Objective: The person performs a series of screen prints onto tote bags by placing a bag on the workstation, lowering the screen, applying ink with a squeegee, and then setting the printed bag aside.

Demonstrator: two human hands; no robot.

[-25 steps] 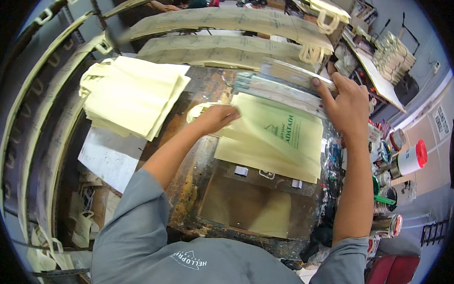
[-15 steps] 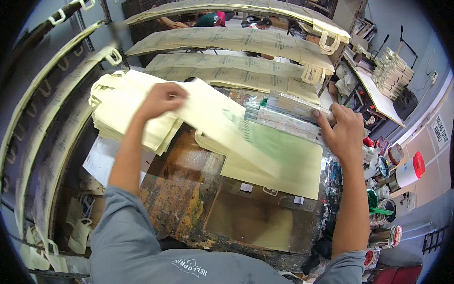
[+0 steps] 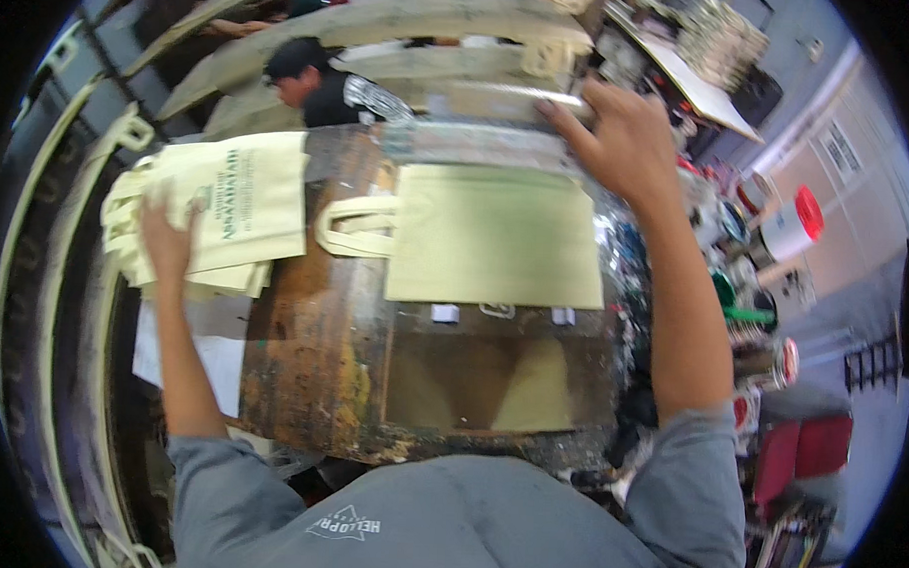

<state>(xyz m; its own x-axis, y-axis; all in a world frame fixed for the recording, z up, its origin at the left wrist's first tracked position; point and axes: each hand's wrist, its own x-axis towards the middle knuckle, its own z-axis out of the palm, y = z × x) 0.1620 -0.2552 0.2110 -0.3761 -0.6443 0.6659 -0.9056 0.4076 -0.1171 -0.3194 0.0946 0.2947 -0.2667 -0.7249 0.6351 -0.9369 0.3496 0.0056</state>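
My left hand (image 3: pixel 166 236) lies on a stack of pale yellow tote bags (image 3: pixel 261 232) at the left, fingers spread though blurred. Dark green print shows on the top bag, beside my hand. A blank pale yellow tote bag (image 3: pixel 491 250) lies flat on the worktable (image 3: pixel 313 319), its handles pointing left. Beyond its far edge, my right hand (image 3: pixel 620 140) is closed round the right end of a screen printing frame (image 3: pixel 511 103), seen nearly edge-on and raised from the bag. The thumb presses on the near side of the bar.
Racks of laid-out bags (image 3: pixel 383 26) stand behind and at the left. A person in a black cap (image 3: pixel 300 60) is beyond the table. Paint tubs (image 3: pixel 789 221) line the right side. A glossy brown panel (image 3: pixel 451 374) lies at the near edge.
The printed bag has gone from my moving left hand onto the left stack, uncovering the blank bag. My right hand keeps hold of the frame. The view has shifted, and a person appears beyond the table.
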